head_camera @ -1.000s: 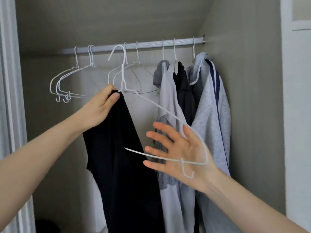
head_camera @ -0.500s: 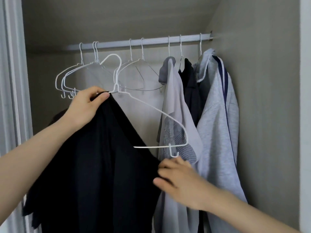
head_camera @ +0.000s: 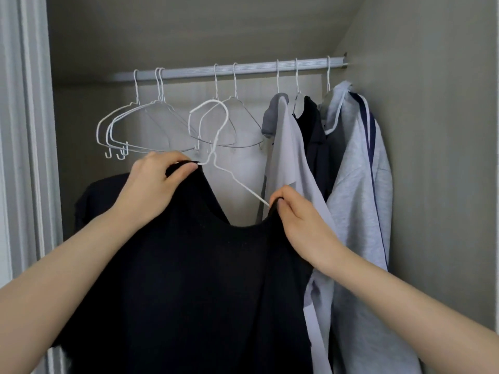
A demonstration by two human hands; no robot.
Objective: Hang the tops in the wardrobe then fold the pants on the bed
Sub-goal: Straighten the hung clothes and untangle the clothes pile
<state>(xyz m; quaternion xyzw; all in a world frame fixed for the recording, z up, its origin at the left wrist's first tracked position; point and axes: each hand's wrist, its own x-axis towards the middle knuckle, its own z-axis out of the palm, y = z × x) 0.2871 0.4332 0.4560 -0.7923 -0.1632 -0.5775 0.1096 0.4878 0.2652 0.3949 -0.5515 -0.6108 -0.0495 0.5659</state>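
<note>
A black top [head_camera: 194, 279] hangs in front of me inside the wardrobe, spread between both hands. My left hand [head_camera: 151, 190] grips its left shoulder together with a white wire hanger [head_camera: 216, 147]. My right hand [head_camera: 299, 225] pinches the right side of the neckline over the hanger's right arm. The hanger's hook is free, below the rail [head_camera: 243, 70]. Most of the hanger is hidden inside the top.
Several empty white wire hangers [head_camera: 129, 130] hang on the left and middle of the rail. To the right hang a light grey shirt [head_camera: 289, 163], a dark top [head_camera: 316, 141] and a grey jacket [head_camera: 359, 190]. The wardrobe side wall [head_camera: 432, 157] is close on the right.
My right hand rose from the top's lower part and took hold of the neckline at the hanger's right arm. The top is now drawn over the hanger, which has sunk lower.
</note>
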